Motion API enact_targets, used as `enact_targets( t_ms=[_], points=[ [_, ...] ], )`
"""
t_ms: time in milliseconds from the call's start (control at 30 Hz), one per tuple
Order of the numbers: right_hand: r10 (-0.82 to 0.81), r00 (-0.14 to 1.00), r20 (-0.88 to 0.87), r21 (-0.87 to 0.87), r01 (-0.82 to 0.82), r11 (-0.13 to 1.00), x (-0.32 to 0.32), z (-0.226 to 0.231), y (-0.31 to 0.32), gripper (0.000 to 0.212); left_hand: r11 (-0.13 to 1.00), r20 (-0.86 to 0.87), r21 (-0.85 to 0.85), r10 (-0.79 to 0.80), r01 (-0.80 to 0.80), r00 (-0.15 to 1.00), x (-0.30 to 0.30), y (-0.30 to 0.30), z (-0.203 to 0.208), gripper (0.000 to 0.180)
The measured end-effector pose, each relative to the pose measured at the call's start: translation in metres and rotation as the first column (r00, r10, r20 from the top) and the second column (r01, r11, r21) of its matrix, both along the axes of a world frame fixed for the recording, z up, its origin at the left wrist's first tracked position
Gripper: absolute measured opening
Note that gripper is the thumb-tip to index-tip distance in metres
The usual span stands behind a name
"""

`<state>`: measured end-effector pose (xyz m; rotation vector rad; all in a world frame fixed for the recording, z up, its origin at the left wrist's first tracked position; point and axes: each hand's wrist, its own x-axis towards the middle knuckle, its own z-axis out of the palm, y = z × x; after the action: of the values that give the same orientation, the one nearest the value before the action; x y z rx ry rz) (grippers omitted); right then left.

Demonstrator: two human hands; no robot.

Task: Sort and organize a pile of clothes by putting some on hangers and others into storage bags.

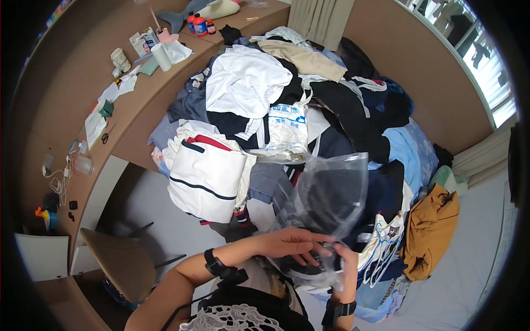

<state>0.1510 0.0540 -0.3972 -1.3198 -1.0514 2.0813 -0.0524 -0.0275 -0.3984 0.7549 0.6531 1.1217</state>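
A clear plastic bag [334, 187] stands up in front of me, its lower part crumpled between my hands. My left hand [292, 243] reaches across from the left with its fingers stretched out and a little apart, touching the plastic. On the right, my right hand [346, 259] is closed on the bag's edge. Dark clothing [314, 215] shows through the clear film. Left of the bag lies a folded white garment [207, 176] with dark stripes. Just beyond it rests a white printed bag [287, 129].
A large clothes heap includes a white shirt [245, 80], light blue cloth [406, 149], white hangers [381, 248] and a mustard garment [433, 231]. A long desk [130, 107] with bottles and papers curves along the left. A brown chair [118, 265] stands below it.
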Motion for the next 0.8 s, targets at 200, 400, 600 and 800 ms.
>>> enact_targets(
  t_ms=[200,400,600,800],
  points=[
    [-0.223,0.974,-0.030,0.089,0.225,0.970,0.065,-0.076,0.032,0.025,0.877,-0.206,-0.061,0.455,-0.476,0.866,-0.047,0.005,-0.081,0.028],
    [-0.121,0.948,0.294,-0.063,0.145,0.987,0.080,-0.228,0.055,0.056,0.709,-0.868,0.015,0.359,-0.705,0.343,-0.067,-0.025,-0.261,0.060],
    [-0.235,0.753,0.615,0.431,-0.071,0.900,0.089,-0.278,0.063,0.045,0.713,-0.814,-0.227,0.235,-0.663,0.531,-0.061,-0.007,-0.257,0.052],
    [-0.118,0.841,0.527,0.279,-0.041,0.959,0.072,-0.287,0.064,0.056,0.754,-0.721,-0.234,0.289,-0.613,0.630,-0.047,0.002,-0.245,0.046]
  ],
)
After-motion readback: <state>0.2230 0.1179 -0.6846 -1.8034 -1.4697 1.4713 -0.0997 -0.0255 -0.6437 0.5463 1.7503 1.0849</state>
